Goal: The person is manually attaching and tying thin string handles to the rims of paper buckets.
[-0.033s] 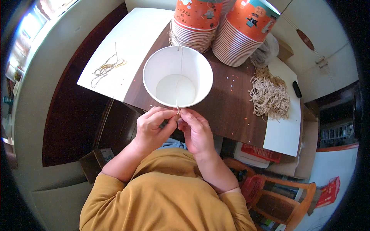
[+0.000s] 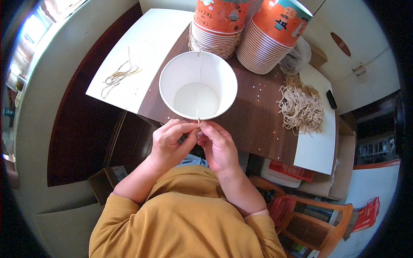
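A white paper bucket (image 2: 198,86) stands open on the brown table (image 2: 254,112) right in front of me. A thin tan string (image 2: 200,69) runs across its mouth from the far rim to the near rim. My left hand (image 2: 170,142) and my right hand (image 2: 217,148) meet at the near rim. Both pinch the near end of that string between thumb and fingertips. The fingers hide the string's end.
Two stacks of orange paper buckets (image 2: 219,26) (image 2: 271,34) stand behind the white one. A pile of tan strings (image 2: 301,105) lies at the right by a black object (image 2: 331,99). A small string bundle (image 2: 118,77) rests on a white sheet (image 2: 142,43). A wooden chair (image 2: 309,223) sits at the lower right.
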Demonstrator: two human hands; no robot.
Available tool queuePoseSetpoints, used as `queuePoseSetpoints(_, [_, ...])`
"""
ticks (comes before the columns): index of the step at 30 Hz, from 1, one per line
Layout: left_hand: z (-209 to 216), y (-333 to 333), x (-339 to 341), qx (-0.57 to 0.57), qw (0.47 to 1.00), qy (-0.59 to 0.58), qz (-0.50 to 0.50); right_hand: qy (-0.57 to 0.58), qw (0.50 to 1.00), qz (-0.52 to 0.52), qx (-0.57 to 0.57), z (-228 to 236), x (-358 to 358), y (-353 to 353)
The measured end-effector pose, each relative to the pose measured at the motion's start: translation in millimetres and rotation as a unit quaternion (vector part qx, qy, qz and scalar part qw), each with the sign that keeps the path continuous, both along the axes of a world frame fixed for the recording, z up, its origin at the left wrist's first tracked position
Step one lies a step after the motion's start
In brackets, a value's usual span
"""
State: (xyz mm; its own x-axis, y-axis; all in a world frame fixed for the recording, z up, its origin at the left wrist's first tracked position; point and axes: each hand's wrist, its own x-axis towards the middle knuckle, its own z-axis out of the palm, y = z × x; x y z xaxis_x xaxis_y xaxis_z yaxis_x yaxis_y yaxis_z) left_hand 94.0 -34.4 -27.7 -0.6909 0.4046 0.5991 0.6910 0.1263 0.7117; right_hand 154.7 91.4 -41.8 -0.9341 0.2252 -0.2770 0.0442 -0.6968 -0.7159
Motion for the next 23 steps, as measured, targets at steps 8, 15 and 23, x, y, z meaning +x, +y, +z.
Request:
queuePoseSetpoints(8, [7.9, -1.8, 3.6, -0.021, 0.999, -0.019, 0.016, 0.019, 0.998, 0.001, -0.065, -9.3, -1.5, 1.1])
queuePoseSetpoints(15, [10.2, -6.2, -0.9, 0.001, 0.996, -0.086, 0.028, 0.004, 0.999, -0.009, -0.053, -9.7, -1.0, 15.1])
queuePoseSetpoints(23, [11.8, -6.3, -0.4, -0.016, 0.996, -0.074, 0.048, 0.014, 0.905, -0.032, 0.423, -6.7, -7.9, 17.7])
